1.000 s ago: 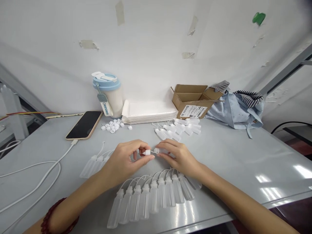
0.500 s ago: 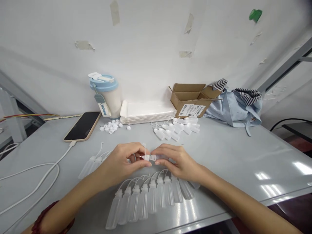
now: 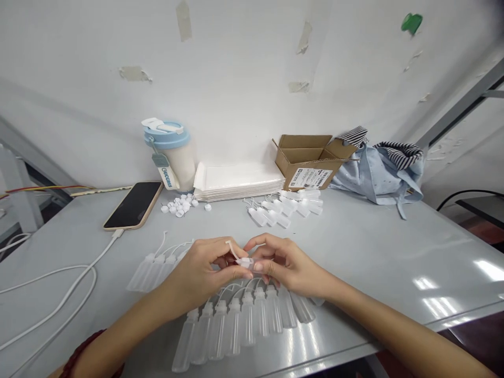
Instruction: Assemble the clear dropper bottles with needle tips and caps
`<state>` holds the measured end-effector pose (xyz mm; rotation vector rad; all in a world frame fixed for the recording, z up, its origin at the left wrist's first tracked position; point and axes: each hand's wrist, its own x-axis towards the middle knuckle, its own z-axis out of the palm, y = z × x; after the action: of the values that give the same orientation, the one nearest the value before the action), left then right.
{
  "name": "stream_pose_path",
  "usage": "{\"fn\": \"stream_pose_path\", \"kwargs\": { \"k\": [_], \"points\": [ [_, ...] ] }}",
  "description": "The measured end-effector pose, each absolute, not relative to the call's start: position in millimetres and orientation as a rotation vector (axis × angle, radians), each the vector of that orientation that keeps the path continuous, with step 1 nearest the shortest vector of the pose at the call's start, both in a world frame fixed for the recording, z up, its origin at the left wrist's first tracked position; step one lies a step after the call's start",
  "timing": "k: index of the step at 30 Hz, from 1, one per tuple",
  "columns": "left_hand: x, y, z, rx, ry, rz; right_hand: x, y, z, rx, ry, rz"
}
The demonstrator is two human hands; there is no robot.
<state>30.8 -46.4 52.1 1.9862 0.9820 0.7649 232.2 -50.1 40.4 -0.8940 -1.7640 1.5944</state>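
Above the table's middle, my left hand [image 3: 205, 275] is closed, pinching a white dropper cap [image 3: 244, 262] with a thin strap sticking up. My right hand [image 3: 293, 268] is closed around a small clear plastic squeeze bottle, mostly hidden behind its fingers. The cap sits against the bottle's neck; whether it is fully seated I cannot tell. Just below my hands lies a row of capped squeeze bottles [image 3: 233, 331] with strapped tips. More capped bottles [image 3: 147, 273] lie to the left, partly covered by my left forearm.
Loose white caps [image 3: 180, 205] lie by a blue-lidded cup [image 3: 173, 157]. Several uncapped-looking small bottles [image 3: 275, 210] lie before an open cardboard box [image 3: 311, 163]. A stack of white envelopes [image 3: 240, 181], a phone [image 3: 134, 205] with a white cable [image 3: 84, 270], and a blue bag [image 3: 378, 176] are around.
The cap and the bottle's neck, slightly apart before, are now together. Both hands have come closer and sunk slightly, and my right fingers have curled more around the bottle.
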Motion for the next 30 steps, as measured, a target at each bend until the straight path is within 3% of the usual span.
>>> {"fn": "stream_pose_path", "kwargs": {
  "k": [7, 14, 24, 30],
  "points": [
    [28.9, -49.9, 56.6, 2.155, 0.835, 0.909, 230.2, -51.5, 40.5, -0.799, -1.519, 1.831],
    [26.9, -47.9, 58.4, 1.925, 1.091, 0.821, 230.5, -49.0, 40.5, -0.801, -1.486, 1.822],
    [27.2, -48.6, 59.2, 2.091, 0.918, 0.817, 232.0, -47.6, 41.5, -0.785, -1.486, 1.859],
    [28.5, -50.3, 62.2, 1.943, 1.043, 0.709, 231.6, -46.8, 39.8, -0.779, -1.477, 1.881]
  ]
}}
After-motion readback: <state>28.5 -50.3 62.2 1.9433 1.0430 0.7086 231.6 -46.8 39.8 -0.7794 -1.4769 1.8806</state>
